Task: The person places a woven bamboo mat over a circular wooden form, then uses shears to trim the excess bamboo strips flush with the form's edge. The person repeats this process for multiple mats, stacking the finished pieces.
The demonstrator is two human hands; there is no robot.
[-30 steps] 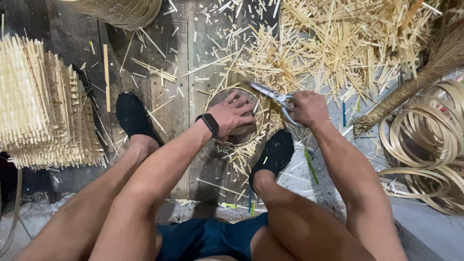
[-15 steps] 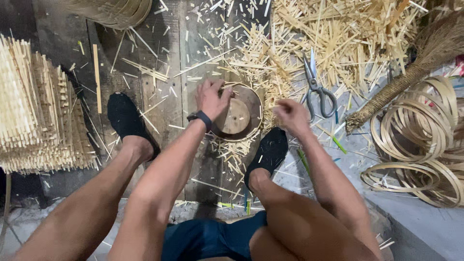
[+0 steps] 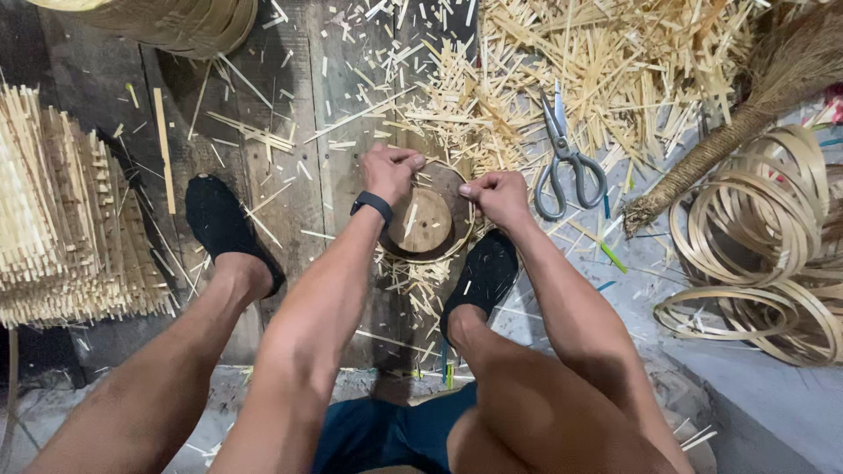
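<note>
A round wooden block ringed by a thin bamboo hoop sits on the plank floor between my feet. My left hand, a black watch on its wrist, pinches the hoop's upper left edge. At the upper right edge my right hand pinches the same hoop. Grey-handled scissors lie on the floor just right of my right hand, apart from it.
Bamboo offcuts litter the floor ahead. A stack of bamboo strips lies left, coiled bamboo hoops right, a broom at upper right. A woven basket rim shows at the top. Black shoes flank the block.
My right hand has put the scissors down on the floor to the right. Both hands have come onto the hoop's far edge around the wooden block.
</note>
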